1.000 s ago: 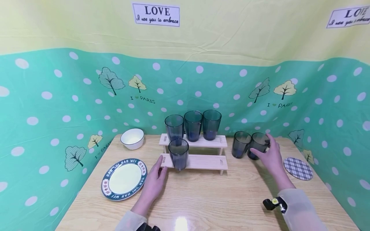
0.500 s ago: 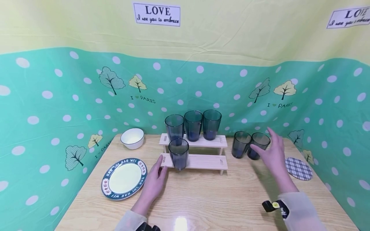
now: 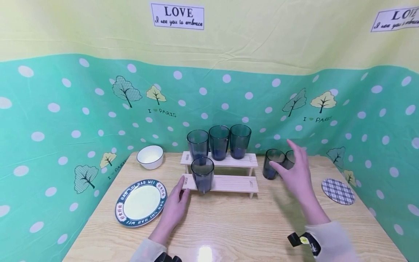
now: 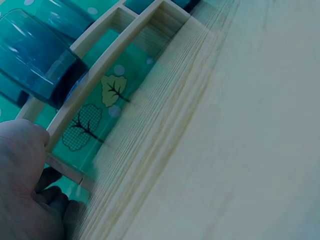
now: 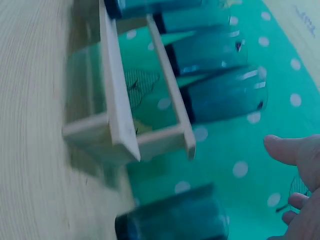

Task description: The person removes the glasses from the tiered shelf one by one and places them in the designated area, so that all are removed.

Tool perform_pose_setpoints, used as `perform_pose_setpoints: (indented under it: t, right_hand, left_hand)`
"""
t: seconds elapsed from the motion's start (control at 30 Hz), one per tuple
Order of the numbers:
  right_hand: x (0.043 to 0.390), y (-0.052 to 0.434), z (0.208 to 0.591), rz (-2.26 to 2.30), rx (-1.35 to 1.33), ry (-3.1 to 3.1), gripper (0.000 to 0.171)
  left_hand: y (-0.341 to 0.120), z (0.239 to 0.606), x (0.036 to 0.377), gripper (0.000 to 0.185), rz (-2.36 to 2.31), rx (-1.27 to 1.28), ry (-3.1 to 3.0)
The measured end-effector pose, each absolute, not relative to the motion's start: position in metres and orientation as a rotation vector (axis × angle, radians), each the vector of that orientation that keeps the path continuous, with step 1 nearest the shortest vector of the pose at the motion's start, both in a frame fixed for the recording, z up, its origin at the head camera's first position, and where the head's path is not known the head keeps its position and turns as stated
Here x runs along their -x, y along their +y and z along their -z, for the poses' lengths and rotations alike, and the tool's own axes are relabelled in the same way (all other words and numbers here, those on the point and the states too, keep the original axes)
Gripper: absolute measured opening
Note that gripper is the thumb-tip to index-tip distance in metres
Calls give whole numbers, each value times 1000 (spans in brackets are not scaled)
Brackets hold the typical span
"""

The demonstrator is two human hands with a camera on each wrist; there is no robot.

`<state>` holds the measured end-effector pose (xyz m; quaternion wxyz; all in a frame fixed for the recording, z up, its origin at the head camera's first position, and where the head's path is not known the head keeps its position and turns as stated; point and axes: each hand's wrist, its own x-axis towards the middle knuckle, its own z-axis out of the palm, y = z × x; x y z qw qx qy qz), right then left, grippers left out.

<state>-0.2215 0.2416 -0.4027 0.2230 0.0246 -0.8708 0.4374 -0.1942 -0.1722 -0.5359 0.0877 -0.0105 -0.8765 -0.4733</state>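
Tumbler (image 3: 271,163) stands upright, mouth up, just beyond right hand (image 3: 294,178).

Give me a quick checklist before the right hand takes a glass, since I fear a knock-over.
1. Right hand open, fingers spread: ok.
2. Hand already touching the nearest loose glass: cannot tell.
3. Second loose glass clear of the hand: not ok, partly hidden behind it.
4. Left hand steadying the lower wooden shelf: ok.
5. Glass on lower shelf upright: ok.
6. Free shelf space on the right: ok.
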Motion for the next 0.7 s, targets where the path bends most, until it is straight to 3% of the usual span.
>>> perform_pose_setpoints:
  t: [0.7]
  right_hand:
    - [204, 149, 394, -1411, -357, -2411, 94]
  left_hand:
    - [-172, 535, 194, 65, 1396, 27, -2617]
